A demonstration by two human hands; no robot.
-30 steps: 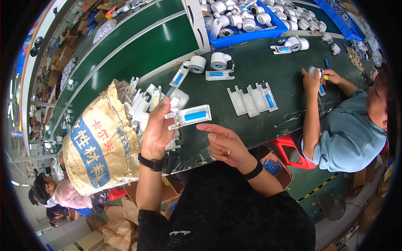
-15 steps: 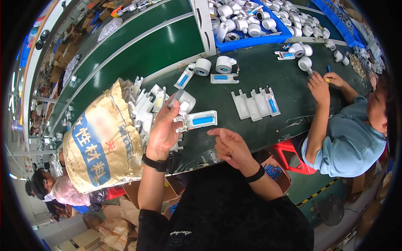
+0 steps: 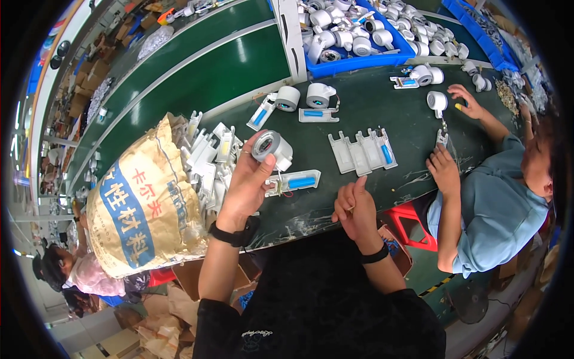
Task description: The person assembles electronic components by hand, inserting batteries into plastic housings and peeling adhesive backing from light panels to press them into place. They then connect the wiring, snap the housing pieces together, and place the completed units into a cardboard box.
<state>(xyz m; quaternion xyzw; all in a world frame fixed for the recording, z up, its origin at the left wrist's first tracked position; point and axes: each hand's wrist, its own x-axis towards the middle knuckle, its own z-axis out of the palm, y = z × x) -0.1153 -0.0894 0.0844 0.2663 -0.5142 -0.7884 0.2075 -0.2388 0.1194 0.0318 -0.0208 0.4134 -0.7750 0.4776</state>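
In my left hand (image 3: 244, 190) is a round white housing (image 3: 272, 147) with a grey rim, gripped between thumb and fingers. Its open face, with small parts inside, is tilted up. Just below it, by my fingers, hangs a narrow white tray (image 3: 301, 180) holding a blue cylindrical cell; thin wires show at its end. My right hand (image 3: 357, 209) is apart from it, fingers curled in and thumb raised, with nothing visible in them. Ahead of that hand several empty white trays (image 3: 353, 152) lie side by side, and the rightmost one holds a blue cell (image 3: 386, 154).
A paper sack (image 3: 140, 200) spills white trays (image 3: 206, 155) at left. Two housings (image 3: 320, 94) with wired trays lie behind. A blue bin (image 3: 359, 63) of housings stands at the back. At right, a co-worker's hands (image 3: 443, 164) handle another piece near a red stool (image 3: 412, 227).
My left hand has turned the housing so its open face shows, and the tray has tilted and shifted slightly right. My right hand has moved right, its index finger now curled in.
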